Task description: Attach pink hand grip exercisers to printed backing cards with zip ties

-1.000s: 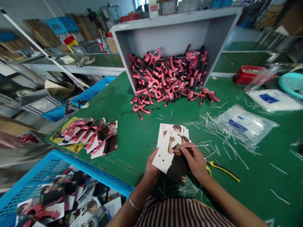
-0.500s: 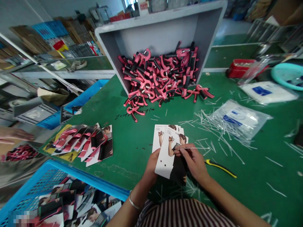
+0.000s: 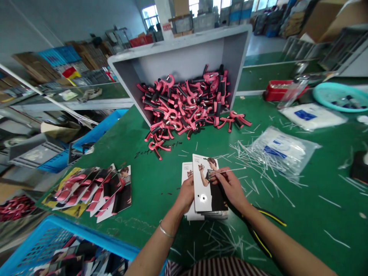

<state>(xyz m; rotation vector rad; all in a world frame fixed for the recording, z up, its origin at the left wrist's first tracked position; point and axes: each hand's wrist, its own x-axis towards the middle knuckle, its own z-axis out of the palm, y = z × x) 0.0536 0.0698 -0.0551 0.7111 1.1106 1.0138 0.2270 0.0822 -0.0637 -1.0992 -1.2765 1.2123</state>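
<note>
My left hand (image 3: 185, 197) grips the left edge of a printed backing card (image 3: 202, 188), white and black with a photo of a person and small punched holes. More cards (image 3: 188, 215) lie in a stack beneath it on the green table. In my right hand (image 3: 231, 189), thumb and fingers pinch a thin white cable tie (image 3: 237, 169) at the card's right side, its tail pointing right. Yellow-and-black pliers (image 3: 271, 215) lie by my right forearm, partly hidden under it. Loose white ties (image 3: 244, 155) are scattered to the right.
A tipped grey bin (image 3: 184, 44) spills pink-and-black hand grips (image 3: 186, 103) onto the table. Carded hand grips (image 3: 94, 188) lie at left, above a blue crate (image 3: 51, 226) holding more. Clear bags of ties (image 3: 284, 149), a red box (image 3: 277, 91) and a turquoise basin (image 3: 327, 96) stand at right.
The card in my left hand has turned more upright above the stack. My right hand still holds the tie at it. The view has shifted, uncovering more of the pliers.
</note>
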